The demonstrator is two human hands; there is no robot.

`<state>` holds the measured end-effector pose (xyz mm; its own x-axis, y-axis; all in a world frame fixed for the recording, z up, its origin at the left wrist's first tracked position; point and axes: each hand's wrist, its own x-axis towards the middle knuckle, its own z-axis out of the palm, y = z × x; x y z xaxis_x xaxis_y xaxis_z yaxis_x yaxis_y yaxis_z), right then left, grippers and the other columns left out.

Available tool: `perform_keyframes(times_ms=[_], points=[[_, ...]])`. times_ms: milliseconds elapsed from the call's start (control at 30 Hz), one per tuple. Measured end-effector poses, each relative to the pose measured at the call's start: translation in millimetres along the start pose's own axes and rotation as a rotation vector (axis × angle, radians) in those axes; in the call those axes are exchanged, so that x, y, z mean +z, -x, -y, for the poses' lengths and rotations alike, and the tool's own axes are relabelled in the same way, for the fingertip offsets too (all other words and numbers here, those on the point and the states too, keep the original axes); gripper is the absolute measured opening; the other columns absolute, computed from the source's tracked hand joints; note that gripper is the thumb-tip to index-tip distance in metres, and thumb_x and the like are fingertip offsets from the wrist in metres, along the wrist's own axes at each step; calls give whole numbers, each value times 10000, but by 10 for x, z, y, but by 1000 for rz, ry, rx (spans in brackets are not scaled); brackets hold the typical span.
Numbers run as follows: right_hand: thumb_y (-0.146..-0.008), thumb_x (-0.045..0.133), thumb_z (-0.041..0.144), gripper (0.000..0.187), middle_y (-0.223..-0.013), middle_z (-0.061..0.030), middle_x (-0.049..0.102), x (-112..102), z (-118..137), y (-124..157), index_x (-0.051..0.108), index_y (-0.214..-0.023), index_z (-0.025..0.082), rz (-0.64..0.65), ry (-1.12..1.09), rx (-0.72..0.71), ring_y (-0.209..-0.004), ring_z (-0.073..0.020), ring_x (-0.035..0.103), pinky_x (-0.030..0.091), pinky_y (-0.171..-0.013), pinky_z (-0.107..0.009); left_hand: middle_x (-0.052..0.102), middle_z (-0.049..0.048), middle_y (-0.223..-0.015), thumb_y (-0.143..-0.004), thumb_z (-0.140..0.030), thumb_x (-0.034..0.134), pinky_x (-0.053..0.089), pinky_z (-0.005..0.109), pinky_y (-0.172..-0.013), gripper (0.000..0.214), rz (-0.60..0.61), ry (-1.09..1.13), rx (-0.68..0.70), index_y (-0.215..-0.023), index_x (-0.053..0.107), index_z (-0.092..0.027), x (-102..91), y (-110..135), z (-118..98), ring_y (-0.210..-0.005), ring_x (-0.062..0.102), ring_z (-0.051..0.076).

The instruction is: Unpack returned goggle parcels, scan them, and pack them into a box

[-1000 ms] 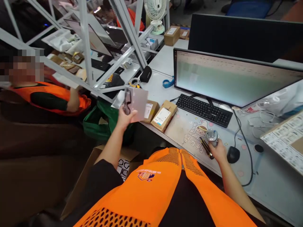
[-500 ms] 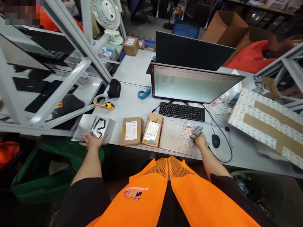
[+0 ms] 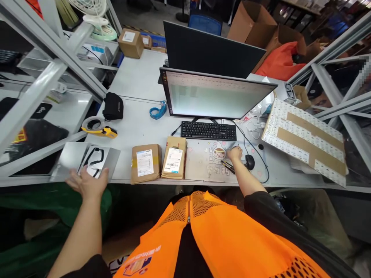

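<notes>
My left hand (image 3: 87, 183) hovers open, fingers spread, at the near edge of a flat silver box (image 3: 69, 156) printed with a picture of black glasses. The box lies on the front left corner of the grey table (image 3: 139, 81). My right hand (image 3: 235, 153) rests closed on the cartoon desk mat (image 3: 199, 162), next to the black mouse (image 3: 249, 162). A black-and-yellow pen (image 3: 227, 166) sticks out from under its fingers. Anything else it holds is hidden.
Two taped cardboard parcels (image 3: 145, 163) (image 3: 174, 157) lie between my hands. Behind them are a keyboard (image 3: 208, 130) and a lit monitor (image 3: 214, 94). A tape dispenser (image 3: 98, 128), black pouch (image 3: 113, 106) and slanted metal struts (image 3: 55, 42) stand left; a large flat carton (image 3: 304, 139) lies right.
My left hand brought the silver box from the air down onto the table corner, then let go and drew back. My right hand slid right toward the mouse. My head turned right.
</notes>
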<state>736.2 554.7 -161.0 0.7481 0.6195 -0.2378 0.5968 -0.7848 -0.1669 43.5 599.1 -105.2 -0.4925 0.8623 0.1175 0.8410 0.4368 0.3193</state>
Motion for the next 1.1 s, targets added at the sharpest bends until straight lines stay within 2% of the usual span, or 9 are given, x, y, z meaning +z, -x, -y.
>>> perform_keyframes(times_ms=[100, 200, 267, 367, 500, 633, 800, 967, 1100], points=[[-1012, 491, 381, 697, -1701, -320, 326, 6, 229, -122, 403, -1589, -1, -33, -26, -43, -1600, -410, 276, 301, -1276, -523, 361, 261, -1715, -903, -573, 636, 215, 654, -1310, 680, -76, 89, 212, -1387, 639, -94, 6, 468, -503, -1618, 275, 462], [-1019, 479, 389, 777, -1748, -325, 221, -30, 377, -215, 301, -1659, -15, -48, -12, -111, -1621, -432, 213, 257, -1287, -559, 448, 274, -1648, -939, -541, 600, 228, 622, -1323, 583, -23, 168, 422, -1311, 669, -97, 116, 1039, -1144, -1599, 330, 432], [-1004, 491, 313, 768, -1788, -269, 156, -46, 437, -268, 279, -1698, 61, -31, 35, -256, -1645, -405, 165, 214, -1300, -560, 476, 247, -1632, -971, -513, 573, 257, 603, -1322, 530, 46, 207, 484, -1331, 653, -132, 225, 1399, -1578, -1596, 343, 405], [-969, 564, 296, 734, -1830, -166, 60, -36, 505, -351, 401, -1674, 177, 81, 123, -460, -1678, -382, 40, 113, -1320, -583, 434, 207, -1679, -977, -475, 581, 279, 568, -1324, 553, 209, 180, 505, -1427, 602, -154, 388, 1792, -2129, -1613, 309, 391], [-904, 711, 366, 762, -1840, -119, -13, -26, 563, -468, 503, -1620, 209, 244, 278, -559, -1677, -410, -88, -11, -1303, -674, 285, 222, -1765, -909, -581, 696, 268, 622, -1302, 880, 358, -5, 348, -1626, 437, -142, 531, 1972, -2577, -1617, 247, 488], [-938, 612, 282, 631, -1839, -114, 66, -74, 407, -532, 562, -1563, 208, 166, 207, -613, -1682, -394, 2, 62, -1313, -657, 122, 266, -1799, -833, -641, 770, 312, 691, -1221, 1105, 390, -150, 203, -1722, 290, -192, 578, 1904, -2766, -1555, 316, 557], [-967, 493, 351, 701, -1738, -247, 303, 114, -321, -419, 427, -1617, 93, -56, -140, -513, -1566, -397, 341, 347, -1244, -538, 313, 279, -1698, -814, -557, 778, 414, 652, -1131, 1111, 392, -182, 151, -1738, 247, -244, 502, 1913, -2774, -1434, 473, 518], [-913, 527, 355, 808, -1553, -304, 503, 436, -943, -185, 344, -1619, 6, 56, -195, -483, -1395, -410, 516, 398, -1192, -514, 338, 223, -1676, -784, -514, 807, 420, 604, -1166, 1120, 444, -94, 336, -1729, 261, -261, 377, 2286, -2623, -1446, 477, 475], [-937, 499, 307, 777, -1490, -267, 559, 410, -889, -81, 314, -1640, 32, 77, -81, -466, -1389, -381, 508, 341, -1217, -478, 359, 185, -1673, -731, -459, 846, 403, 576, -1201, 1150, 608, 9, 577, -1720, 288, -275, 400, 2508, -2698, -1482, 440, 454]])
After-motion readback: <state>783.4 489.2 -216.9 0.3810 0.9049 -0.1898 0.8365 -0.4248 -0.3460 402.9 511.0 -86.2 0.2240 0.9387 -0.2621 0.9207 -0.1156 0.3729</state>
